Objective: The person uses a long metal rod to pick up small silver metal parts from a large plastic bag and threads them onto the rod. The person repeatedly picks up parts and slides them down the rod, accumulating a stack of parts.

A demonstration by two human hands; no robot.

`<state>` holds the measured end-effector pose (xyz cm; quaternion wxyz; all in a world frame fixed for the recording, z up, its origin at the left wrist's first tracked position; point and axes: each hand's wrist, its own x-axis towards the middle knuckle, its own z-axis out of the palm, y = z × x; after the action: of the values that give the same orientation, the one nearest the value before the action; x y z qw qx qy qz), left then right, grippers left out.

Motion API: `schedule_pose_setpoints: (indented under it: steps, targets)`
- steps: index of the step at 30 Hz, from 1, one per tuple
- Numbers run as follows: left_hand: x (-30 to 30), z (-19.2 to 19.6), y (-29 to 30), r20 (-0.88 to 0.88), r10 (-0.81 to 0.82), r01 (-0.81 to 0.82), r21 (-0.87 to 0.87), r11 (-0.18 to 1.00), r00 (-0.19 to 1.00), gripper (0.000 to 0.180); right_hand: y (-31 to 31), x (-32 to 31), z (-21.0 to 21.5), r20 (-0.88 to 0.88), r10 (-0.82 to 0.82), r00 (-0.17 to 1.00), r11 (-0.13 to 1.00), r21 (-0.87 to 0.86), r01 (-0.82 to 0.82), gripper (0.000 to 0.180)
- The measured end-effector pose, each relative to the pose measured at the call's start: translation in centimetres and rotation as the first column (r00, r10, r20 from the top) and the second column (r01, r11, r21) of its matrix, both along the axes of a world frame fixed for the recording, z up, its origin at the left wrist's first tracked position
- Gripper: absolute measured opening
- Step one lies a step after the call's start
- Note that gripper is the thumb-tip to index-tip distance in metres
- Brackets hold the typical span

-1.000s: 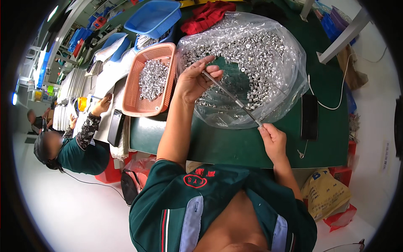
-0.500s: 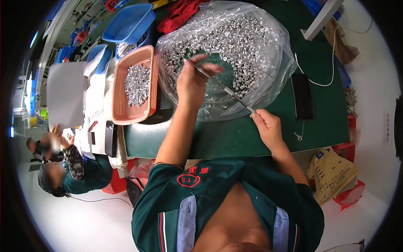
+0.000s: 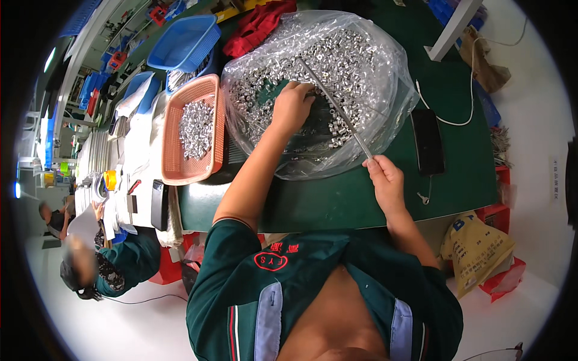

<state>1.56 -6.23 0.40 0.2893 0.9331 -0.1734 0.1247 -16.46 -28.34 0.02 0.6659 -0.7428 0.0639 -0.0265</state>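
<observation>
Right hand: thumb and fingers pinch the near end of a slender metal rod, which slants from this grip away and to the left; its far end is free, above the heap of small metal pieces. Left hand: placed beyond and to the left of the right-hand grip, just left of the rod, with the fingers curled; the fingertips are hidden, so whether they pinch a piece cannot be told. The pieces lie on a clear plastic bag spread over the green table, ahead of both hands. A salmon-coloured basket with more pieces stands to the left of the left hand; a black phone lies to the right of the right-hand grip.

The step in hand appears to be a reach among the pieces while the rod is held steady. From this posture, the next move seems to call for a secure fingertip hold on the left and an unshaken pinch on the right.

Compared with the frame half a second earlier, the left hand is off the rod's far part and lower beside it, and the rod slants more steeply; the right hand keeps its near-end pinch.
</observation>
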Motion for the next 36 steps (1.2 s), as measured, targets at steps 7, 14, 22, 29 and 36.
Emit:
schedule_pose_setpoints:
  steps: [7,14,22,29,36]
  targets:
    - [1.2,-1.0,-1.3,0.042,-0.058,0.058,0.011,0.998,0.997,0.024,-0.1,0.0,0.1,0.013,-0.002,1.000,1.000,0.001,0.002,0.017]
    - [-1.5,0.0,0.0,-0.110,-0.170,0.172,0.017,0.985,0.979,0.023,0.0,0.0,0.1,0.017,-0.001,1.000,1.000,0.013,0.000,0.017]
    - [-1.6,0.0,1.0,-0.088,-0.183,0.183,-0.011,0.983,0.979,0.020,0.0,0.0,0.0,0.025,0.013,1.000,0.999,-0.031,-0.012,0.017]
    - [-1.5,-0.1,0.5,-0.074,-0.166,0.163,-0.038,0.986,0.983,0.020,0.1,0.1,0.2,0.045,0.004,0.999,0.998,-0.065,-0.001,0.017]
    - [-1.3,1.1,3.0,-0.406,-0.588,-0.384,-0.908,0.169,0.700,0.022,0.2,0.1,0.2,0.068,0.030,0.997,0.994,-0.103,-0.023,0.016]
